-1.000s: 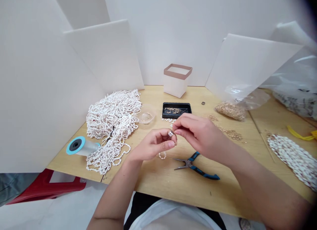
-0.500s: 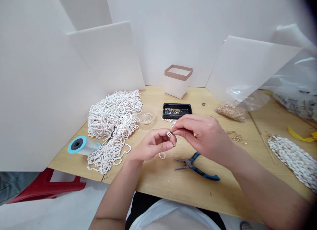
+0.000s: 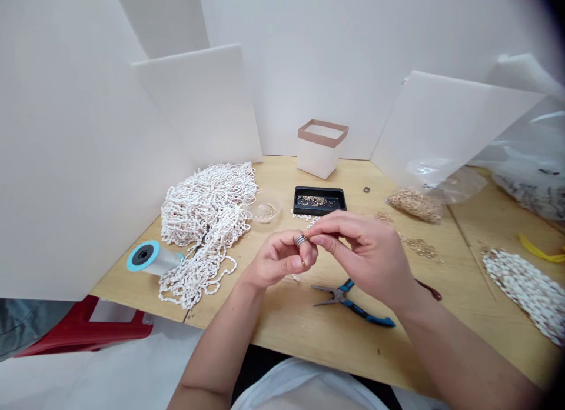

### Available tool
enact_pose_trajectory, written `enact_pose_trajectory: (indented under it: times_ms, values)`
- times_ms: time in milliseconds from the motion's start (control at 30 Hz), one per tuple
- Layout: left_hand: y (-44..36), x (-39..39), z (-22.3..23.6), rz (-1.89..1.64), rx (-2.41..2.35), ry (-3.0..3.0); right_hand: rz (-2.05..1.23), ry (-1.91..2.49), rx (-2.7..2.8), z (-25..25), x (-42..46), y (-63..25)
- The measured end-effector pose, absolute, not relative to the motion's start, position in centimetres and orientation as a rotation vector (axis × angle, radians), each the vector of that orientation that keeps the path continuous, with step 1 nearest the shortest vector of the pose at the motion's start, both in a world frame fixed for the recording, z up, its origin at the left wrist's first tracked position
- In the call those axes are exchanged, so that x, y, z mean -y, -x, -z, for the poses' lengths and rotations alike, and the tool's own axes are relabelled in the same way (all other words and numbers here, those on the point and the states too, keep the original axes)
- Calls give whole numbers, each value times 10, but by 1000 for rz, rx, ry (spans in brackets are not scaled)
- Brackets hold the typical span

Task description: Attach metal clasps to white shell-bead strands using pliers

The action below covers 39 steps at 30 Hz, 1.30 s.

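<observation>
White boards (image 3: 198,104) stand around a wooden table (image 3: 282,322), and the left hand (image 3: 280,260) is curled up over its middle. Its thumb is pressed in near the fingertips, and a tiny gold bit (image 3: 303,263) shows right at the thumb's tip. One finger of that hand wears a striped silver ring (image 3: 300,240). Just beside the ring, the right hand (image 3: 364,254) has its thumb and pointing finger pinched together, but what it has hold of is too small to tell. Some white stuff (image 3: 296,276) shows just under the left hand; I cannot tell if it hangs or lies there. For a good job, the left hand should pinch the gold bit snugly but not squash it. Small, slow moves seem best, since a hard tug could make it jump away. Letting the two hands lean on each other may stop wobbles. Anything dropped would likely land on the table, where the pliers (image 3: 339,295) lie near the right hand and the black tray (image 3: 309,210) sits behind.
</observation>
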<state>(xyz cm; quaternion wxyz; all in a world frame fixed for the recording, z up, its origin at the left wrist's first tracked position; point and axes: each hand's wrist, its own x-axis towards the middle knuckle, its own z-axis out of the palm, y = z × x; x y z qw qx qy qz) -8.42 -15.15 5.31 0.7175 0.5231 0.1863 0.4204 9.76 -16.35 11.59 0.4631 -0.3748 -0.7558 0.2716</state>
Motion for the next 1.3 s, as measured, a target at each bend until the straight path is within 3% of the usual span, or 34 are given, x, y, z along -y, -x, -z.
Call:
enact_pose_trajectory:
  times_ms: [233,333,433,633,867,1033,1300]
  values:
    - [86,151,-55,-1030,-344,-1141,-664,1228,1742,-96,164,-131]
    - [88,151,-56,-1048,-336,-1140,-645,1540,1781,-54,163,-182]
    - [90,150,-57,-1077,-252,-1161,-405,1861,1921,2,173,-240]
    - [89,146,-56,-1090,-213,-1227,-199,1967,2014,74,209,-301]
    - [88,141,-52,-1098,-87,-1296,-163,1860,2042,50,217,-275]
    - [89,138,-51,-1100,-91,-1308,-443,1520,2423,29,226,-224]
    - [93,134,-51,-1113,-116,-1312,-265,1341,2532,42,228,-204]
